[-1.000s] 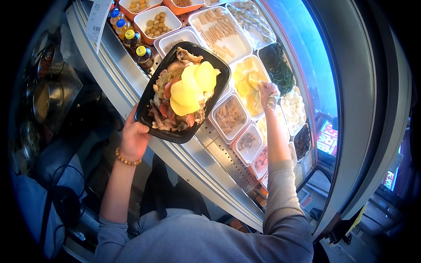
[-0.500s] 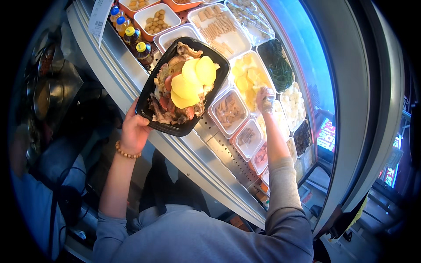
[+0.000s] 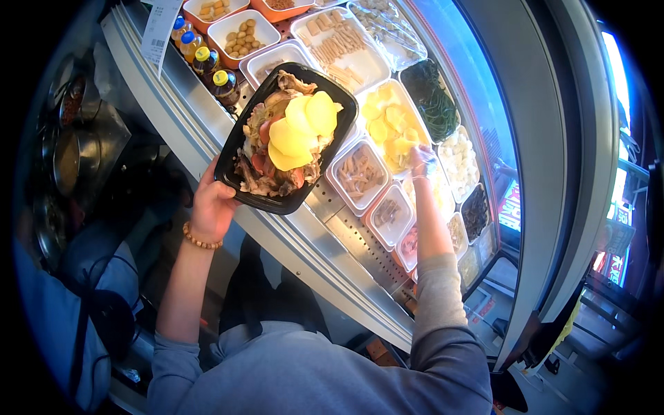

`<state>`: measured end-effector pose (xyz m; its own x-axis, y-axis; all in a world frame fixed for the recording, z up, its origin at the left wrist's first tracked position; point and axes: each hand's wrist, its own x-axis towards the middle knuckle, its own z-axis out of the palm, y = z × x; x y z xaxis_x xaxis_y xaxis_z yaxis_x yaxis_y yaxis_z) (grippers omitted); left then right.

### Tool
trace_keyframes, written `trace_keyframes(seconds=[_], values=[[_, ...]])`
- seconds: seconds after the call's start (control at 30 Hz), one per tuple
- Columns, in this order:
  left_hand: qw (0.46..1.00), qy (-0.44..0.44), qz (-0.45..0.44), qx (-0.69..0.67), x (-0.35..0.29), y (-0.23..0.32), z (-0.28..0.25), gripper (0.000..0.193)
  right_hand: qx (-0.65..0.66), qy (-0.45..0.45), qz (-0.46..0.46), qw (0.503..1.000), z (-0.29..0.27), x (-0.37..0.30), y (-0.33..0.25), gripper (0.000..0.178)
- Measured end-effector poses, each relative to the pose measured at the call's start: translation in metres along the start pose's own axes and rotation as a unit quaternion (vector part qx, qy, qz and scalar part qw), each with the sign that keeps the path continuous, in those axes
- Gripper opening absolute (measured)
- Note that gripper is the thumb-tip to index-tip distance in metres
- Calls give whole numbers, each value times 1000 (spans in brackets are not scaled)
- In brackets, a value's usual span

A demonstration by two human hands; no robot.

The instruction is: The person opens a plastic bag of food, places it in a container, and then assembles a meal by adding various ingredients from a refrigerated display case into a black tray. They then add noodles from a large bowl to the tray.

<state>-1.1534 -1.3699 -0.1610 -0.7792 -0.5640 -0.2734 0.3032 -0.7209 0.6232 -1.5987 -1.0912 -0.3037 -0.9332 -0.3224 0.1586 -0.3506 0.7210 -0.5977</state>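
Note:
My left hand (image 3: 213,204) is closed on the near left rim of a black plastic tray (image 3: 286,205), thumb on top, holding it tilted over the counter's edge. In this tray lie cooked meat pieces on the bone (image 3: 259,181), bits of orange-red food and several yellow potato slices (image 3: 290,138) on top. My right hand (image 3: 423,163), in a clear plastic glove, reaches into a white tub of potato slices (image 3: 389,124). Its fingers are drawn together on slices at the tub's near right end; the glove's glare partly hides the fingertips.
White tubs surround my right hand: sliced strips (image 3: 360,176), dark green seaweed (image 3: 432,100), white pieces (image 3: 460,162), tan sticks (image 3: 339,48). Capped bottles (image 3: 225,86) stand at the far left. A curved glass pane (image 3: 477,90) bounds the case on the right; metal pots (image 3: 69,162) stand left.
My right hand has shifted slightly within the potato tub and turned a little. The black tray and my left hand have stayed nearly still; the view has shifted slightly.

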Motion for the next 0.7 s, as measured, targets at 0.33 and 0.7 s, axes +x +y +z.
trace_keyframes(seconds=[0.33,0.7], values=[[1000,-11,-11,-6,0,1,8,65,49,-16,84,995,-9,-3,31,18],[1000,-1,-19,0,-6,6,14,62,400,-47,97,910,-100,-53,-113,23]])
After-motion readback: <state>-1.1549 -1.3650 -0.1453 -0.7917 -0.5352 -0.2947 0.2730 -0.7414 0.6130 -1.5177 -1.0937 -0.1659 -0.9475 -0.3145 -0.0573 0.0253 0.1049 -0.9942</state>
